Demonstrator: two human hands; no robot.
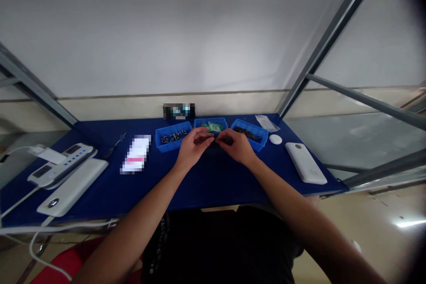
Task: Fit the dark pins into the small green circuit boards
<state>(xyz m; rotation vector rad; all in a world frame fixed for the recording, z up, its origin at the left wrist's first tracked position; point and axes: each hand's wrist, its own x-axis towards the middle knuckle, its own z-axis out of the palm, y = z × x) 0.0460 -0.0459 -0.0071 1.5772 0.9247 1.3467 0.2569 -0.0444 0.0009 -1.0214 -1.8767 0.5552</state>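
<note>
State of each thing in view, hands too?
Left hand: fingertips close together, contents unclear
Right hand: likewise
Left bin: holds small metallic parts
Middle bin: holds green items
Right bin: holds dark slender parts
Phone: screen lit
Power strip: adapter apparently plugged in
Left power bank: cable attached
Right power bank: no cable visible
Plastic bag: lying flat

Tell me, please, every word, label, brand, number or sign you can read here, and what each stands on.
No text reads clearly.
Pale lettering on the dark clothing: too blurred to read.
Bright screen: pixelated, unreadable.
Dark object behind the blue bins: pixelated, unreadable.
White device at left: any markings too small.
</note>
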